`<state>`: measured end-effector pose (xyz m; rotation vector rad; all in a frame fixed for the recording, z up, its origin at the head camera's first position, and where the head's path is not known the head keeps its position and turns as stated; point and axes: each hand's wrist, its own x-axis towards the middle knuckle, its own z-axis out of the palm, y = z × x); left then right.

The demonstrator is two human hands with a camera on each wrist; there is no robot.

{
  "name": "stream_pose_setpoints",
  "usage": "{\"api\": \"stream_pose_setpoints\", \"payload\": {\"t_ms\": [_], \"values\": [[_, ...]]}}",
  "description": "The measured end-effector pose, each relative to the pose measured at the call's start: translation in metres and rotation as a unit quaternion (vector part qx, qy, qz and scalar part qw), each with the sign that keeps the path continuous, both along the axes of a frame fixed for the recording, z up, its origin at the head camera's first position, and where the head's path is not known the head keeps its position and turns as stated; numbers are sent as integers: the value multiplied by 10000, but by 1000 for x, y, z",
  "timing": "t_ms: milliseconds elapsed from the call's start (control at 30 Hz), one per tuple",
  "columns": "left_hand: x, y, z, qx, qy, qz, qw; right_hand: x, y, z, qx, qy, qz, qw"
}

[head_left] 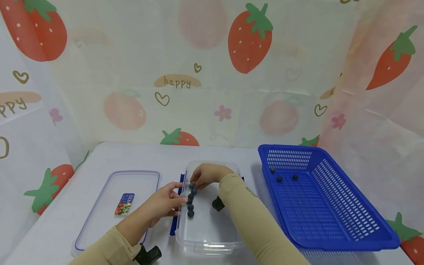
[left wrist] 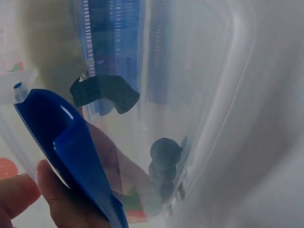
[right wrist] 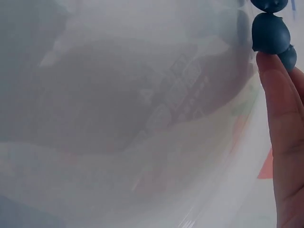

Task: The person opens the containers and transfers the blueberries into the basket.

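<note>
Dark blueberries (head_left: 190, 201), apparently, in a row inside the clear box (head_left: 215, 224)

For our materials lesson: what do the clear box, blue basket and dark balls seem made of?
Clear box: likely hard, glossy plastic; it is see-through with bright highlights.
Blue basket: probably moulded plastic, low sheen, given its regular slots.
Dark balls: smooth, fairly matt; small pointed tips suggest fruit skin, though plastic is possible.

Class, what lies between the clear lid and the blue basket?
In the head view: the clear container with its row of blueberries, left hand and right hand at it.
</note>
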<state>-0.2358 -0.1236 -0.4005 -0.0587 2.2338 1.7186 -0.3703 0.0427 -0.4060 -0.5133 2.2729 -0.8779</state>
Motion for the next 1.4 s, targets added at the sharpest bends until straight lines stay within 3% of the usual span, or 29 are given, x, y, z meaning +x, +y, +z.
{"api": "stream_pose_setpoints", "payload": {"t_ms": [467,900,1133,1400], "values": [[0,0,0,-14,-5,24,10000,-3,4,2,-752,-345,49,9966],[0,0,0,19,-11,36,10000,-2,3,8,-1042,-191,41,9944],[0,1,1,-83,8,14,10000,0,11,19,-1099,-279,185,9934],[0,1,0,-118,-8,22,9999,-4,26,44,-1319,-274,266,9905]]}}
